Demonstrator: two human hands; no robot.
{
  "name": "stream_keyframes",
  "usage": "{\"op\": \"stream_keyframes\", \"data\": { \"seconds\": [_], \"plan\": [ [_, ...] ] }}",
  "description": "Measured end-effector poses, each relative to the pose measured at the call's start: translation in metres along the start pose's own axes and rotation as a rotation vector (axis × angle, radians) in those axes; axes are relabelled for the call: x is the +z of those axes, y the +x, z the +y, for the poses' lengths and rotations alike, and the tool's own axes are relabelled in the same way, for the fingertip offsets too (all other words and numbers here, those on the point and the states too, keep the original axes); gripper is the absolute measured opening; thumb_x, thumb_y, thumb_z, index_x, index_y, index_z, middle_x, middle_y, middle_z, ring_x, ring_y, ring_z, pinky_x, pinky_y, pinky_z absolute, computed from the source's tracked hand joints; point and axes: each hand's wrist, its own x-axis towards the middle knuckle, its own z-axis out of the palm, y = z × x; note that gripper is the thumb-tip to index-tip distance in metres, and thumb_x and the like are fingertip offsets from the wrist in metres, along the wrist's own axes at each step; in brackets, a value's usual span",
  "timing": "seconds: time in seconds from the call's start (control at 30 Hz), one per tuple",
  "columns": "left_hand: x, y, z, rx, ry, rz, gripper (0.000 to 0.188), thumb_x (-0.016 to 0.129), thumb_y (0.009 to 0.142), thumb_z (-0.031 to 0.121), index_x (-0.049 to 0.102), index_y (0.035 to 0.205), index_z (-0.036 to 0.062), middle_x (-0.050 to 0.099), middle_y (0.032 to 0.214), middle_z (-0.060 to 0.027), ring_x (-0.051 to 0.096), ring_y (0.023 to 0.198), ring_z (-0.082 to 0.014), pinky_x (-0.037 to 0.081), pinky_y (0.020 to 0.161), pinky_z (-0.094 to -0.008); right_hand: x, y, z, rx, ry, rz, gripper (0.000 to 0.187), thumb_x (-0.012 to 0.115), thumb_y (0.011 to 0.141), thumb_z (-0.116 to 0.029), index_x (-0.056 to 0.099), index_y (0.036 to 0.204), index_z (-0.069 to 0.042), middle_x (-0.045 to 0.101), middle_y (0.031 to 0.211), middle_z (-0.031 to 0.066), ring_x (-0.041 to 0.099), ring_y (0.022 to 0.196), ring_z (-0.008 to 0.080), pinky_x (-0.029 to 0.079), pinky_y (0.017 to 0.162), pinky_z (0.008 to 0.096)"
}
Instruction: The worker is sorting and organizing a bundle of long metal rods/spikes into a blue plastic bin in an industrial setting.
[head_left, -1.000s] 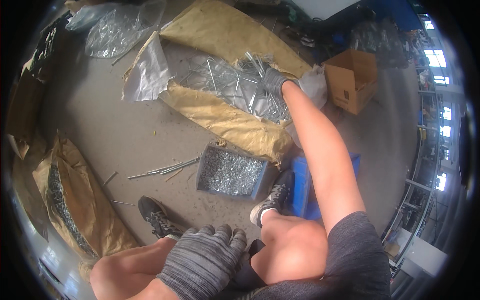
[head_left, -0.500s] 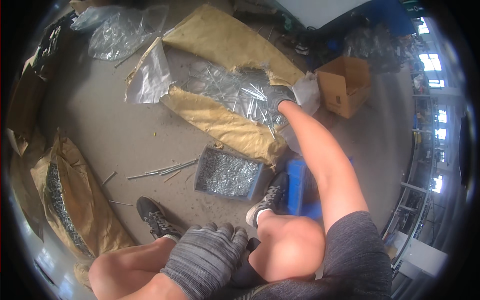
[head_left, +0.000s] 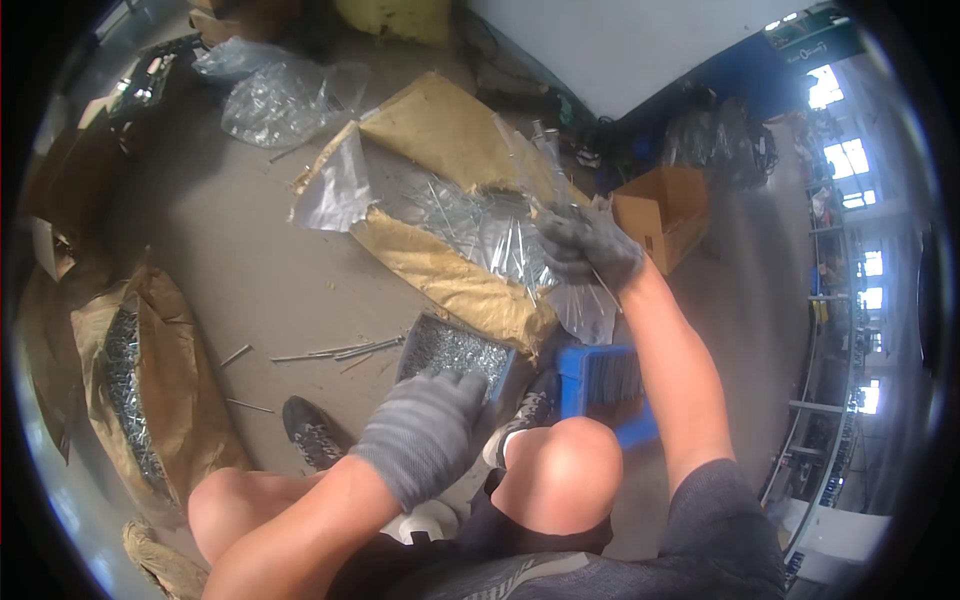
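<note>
The gloved right hand [head_left: 588,245] is closed around a bundle of long metal rods [head_left: 549,150], which stands up from the fist, its upper ends blurred; one thin rod [head_left: 606,290] slants out below. The gloved left hand [head_left: 425,430], its back to the viewer and fingers loosely bent, lies in front of the near edge of a grey bin [head_left: 515,378] of small metal pieces [head_left: 455,347]; whether it touches the bin or grips anything cannot be told. Beneath and beyond the right hand, a torn yellow-brown paper wrapper [head_left: 440,280] lies spread, with more rods [head_left: 500,245] heaped inside. To the right of the bin is a blue crate [head_left: 572,382]; behind the right wrist, an open cardboard box [head_left: 670,212]. Loose rods [head_left: 345,352] lie on the floor [head_left: 285,235] left of the bin. Farther left, a split brown paper sack [head_left: 185,375] exposes metal parts [head_left: 128,390]; a clear plastic bag [head_left: 275,105] lies beyond the wrapper's left end.
</note>
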Motion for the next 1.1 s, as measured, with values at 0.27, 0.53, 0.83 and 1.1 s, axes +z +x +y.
{"op": "stream_keyframes", "data": {
  "seconds": [0.27, 0.53, 0.83, 1.1],
  "plan": [
    [-0.03, 0.001, 0.009, 0.298, -1.793, 0.634, 0.053, 0.05, 0.102, 0.05, 0.06, 0.118, 0.0001, 0.064, 0.113, -0.0128, 0.063, 0.105, -0.023, 0.053, 0.091, -0.0395, 0.149, -0.076, -0.023, -0.146, 0.287, -0.159, 0.032, 0.073, 0.09, -0.035, 0.055, 0.096, -0.009, 0.04, 0.058, -0.0061, 0.034, 0.041, 0.0046, 0.025, 0.036, 0.0208],
    [-0.053, -0.041, 0.004, 0.262, -1.647, 0.926, 0.033, 0.055, 0.102, 0.034, 0.06, 0.101, 0.0012, 0.067, 0.101, -0.0117, 0.066, 0.1, -0.0233, 0.054, 0.09, -0.0402, 0.203, -0.121, -0.021, -0.259, 0.214, -0.227, 0.026, 0.069, 0.094, -0.033, 0.055, 0.097, -0.012, 0.047, 0.061, -0.0032, 0.036, 0.041, 0.0051, 0.026, 0.037, 0.0207],
    [-0.031, -0.052, 0.025, 0.259, -1.56, 0.709, 0.037, 0.057, 0.101, 0.033, 0.062, 0.117, -0.0003, 0.066, 0.094, -0.0066, 0.06, 0.08, -0.0129, 0.048, 0.07, -0.027, 0.23, -0.095, 0.001, -0.622, 0.006, 0.211, 0.032, 0.064, 0.099, -0.033, 0.062, 0.12, -0.009, 0.061, 0.079, -0.003, 0.053, 0.065, 0.0043, 0.04, 0.052, 0.0197],
    [-0.033, -0.052, 0.045, 0.422, -1.583, 0.472, 0.042, 0.055, 0.098, 0.03, 0.06, 0.124, -0.0028, 0.067, 0.102, -0.0099, 0.063, 0.089, -0.0203, 0.052, 0.074, -0.0277, 0.215, -0.12, 0.0, -0.645, 0.006, 0.116, 0.028, 0.065, 0.098, -0.03, 0.061, 0.112, -0.006, 0.06, 0.078, -0.0014, 0.054, 0.065, 0.0064, 0.046, 0.058, 0.0215]
  ]
}}
